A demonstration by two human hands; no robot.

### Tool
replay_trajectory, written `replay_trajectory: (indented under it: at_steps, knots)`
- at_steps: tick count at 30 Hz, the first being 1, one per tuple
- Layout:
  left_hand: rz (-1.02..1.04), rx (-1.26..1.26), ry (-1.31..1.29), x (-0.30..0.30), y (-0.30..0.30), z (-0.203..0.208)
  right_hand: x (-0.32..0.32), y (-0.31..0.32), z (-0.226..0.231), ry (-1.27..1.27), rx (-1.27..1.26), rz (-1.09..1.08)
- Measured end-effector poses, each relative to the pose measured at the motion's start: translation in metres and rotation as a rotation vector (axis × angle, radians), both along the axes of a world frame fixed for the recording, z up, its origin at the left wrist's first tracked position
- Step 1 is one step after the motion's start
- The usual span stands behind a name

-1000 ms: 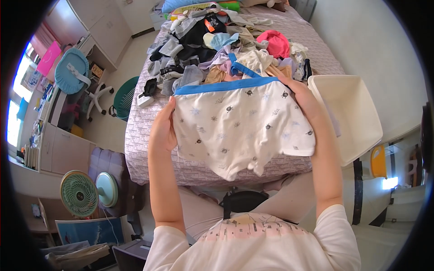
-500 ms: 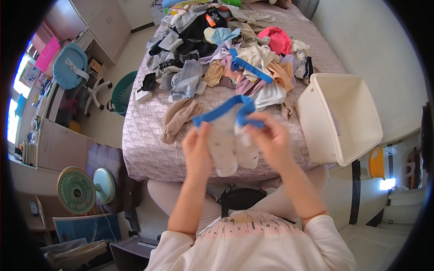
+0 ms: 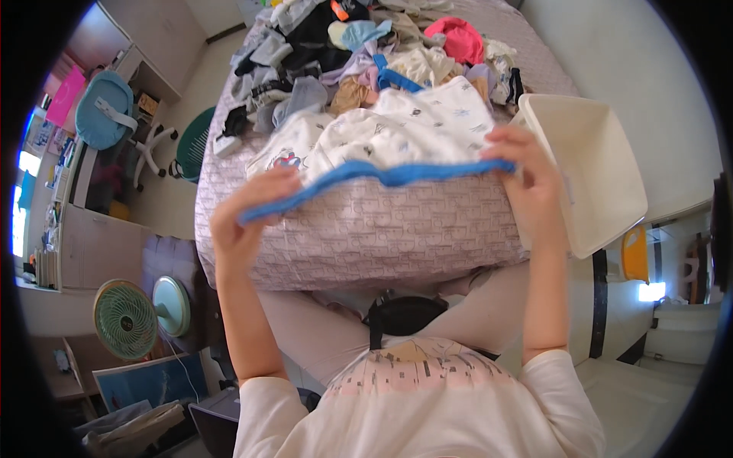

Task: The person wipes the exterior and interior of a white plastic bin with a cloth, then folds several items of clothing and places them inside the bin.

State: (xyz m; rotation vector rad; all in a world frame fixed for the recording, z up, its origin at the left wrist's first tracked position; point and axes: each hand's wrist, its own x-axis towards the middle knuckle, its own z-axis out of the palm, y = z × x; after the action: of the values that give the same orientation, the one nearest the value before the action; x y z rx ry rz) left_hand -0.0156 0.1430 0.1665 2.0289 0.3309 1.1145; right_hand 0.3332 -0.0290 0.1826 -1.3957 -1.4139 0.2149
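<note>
A pair of white printed pants [image 3: 397,130] with a blue waistband is stretched wide above the near part of the bed. My left hand [image 3: 248,206] pinches the left end of the waistband. At the other end, my right hand [image 3: 527,164] grips the band between thumb and fingers. The white cloth billows away from me, toward the heap of clothes [image 3: 305,53], and covers part of it. Both hands are slightly blurred by motion.
The bed [image 3: 374,237] has a pale patterned cover. At its right edge stands a cream plastic bin [image 3: 611,175], close to my right hand. A green basket [image 3: 197,145] is on the floor to the left, with a fan [image 3: 126,319] nearer me.
My hands have moved apart, the left one leftward and the right one rightward. The pants, hanging bunched before, are now spread open and swung out away from me.
</note>
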Motion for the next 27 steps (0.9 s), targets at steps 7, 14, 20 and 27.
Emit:
replay_trajectory:
  at_steps: [7,14,20,27]
  knots:
    - [0.293,0.272,0.533,-0.013,-0.063,-0.153,-0.015,-0.056,-0.159,-0.244,-0.297,-0.201]
    - [0.481,0.268,0.285,-0.018,-0.081,-0.166,-0.028,-0.06,-0.17,-0.012,-0.353,-0.309]
    - [0.485,0.178,0.154,-0.002,-0.099,-0.145,-0.031,-0.059,-0.155,0.706,-0.341,-0.241]
    - [0.438,0.252,0.132,0.028,-0.099,-0.08,-0.087,-0.008,-0.058,0.166,-0.079,-0.201]
